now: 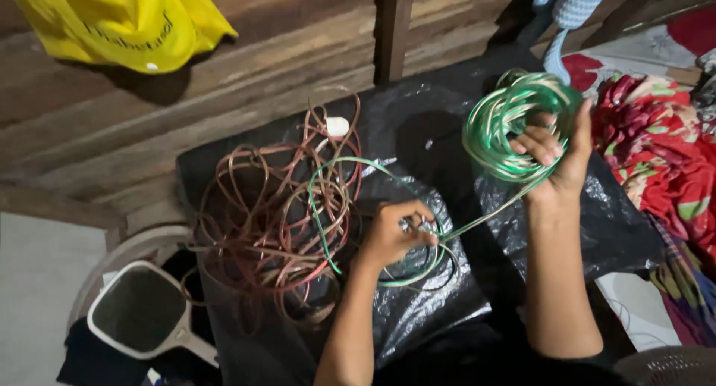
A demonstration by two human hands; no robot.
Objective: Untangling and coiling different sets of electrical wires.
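Over the black plastic sheet [447,311], my right hand [556,158] grips the green wire coil [511,125] raised, so my left hand [391,233], seemingly pinching its loose strand [485,211], holds it taut.

We see a yellow plastic bag [127,17] with dark lettering hanging at the top left against the wooden wall. On the tangle of reddish cord sits a small white tag [337,126], squarish and plain. A crinkled black plastic sheet [425,311] covers the table.

We are holding a wire coil [514,125] up at the right; its loose strand [335,207] is lying on the plastic sheet [447,296], right of a tangled wire heap [261,229]. A hand mirror [142,311] is lying further left.
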